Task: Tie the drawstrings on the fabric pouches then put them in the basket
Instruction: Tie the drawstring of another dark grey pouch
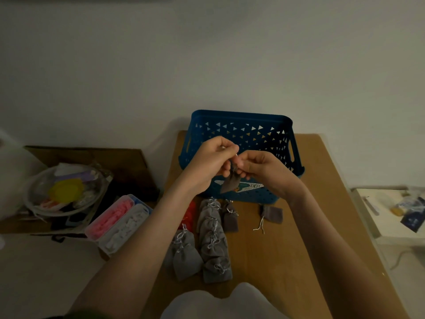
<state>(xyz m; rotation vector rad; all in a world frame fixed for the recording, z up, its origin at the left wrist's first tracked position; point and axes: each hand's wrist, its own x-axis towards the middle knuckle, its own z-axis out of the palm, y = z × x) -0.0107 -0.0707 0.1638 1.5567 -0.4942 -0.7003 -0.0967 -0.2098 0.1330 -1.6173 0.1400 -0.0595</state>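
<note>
One dark grey pouch (231, 183) is hanging in mid-air between the two hands, just in front of the near wall of the blue basket (241, 116), and by my reading its cord is being tied. The left hand (207, 162) is pinching the pale cord above the pouch's neck between thumb and forefinger. The right hand (264, 168) is curling its fingers round the neck (which finger is holding what is hidden). On the table (310, 226), a crowded row of lighter grey pouches (212, 240) is lying with cords that look knotted, and a separate dark pouch (273, 214) is trailing loose strings. No pouch is showing in the visible part of the basket, so the tying seems well advanced and the loading not yet begun.
</note>
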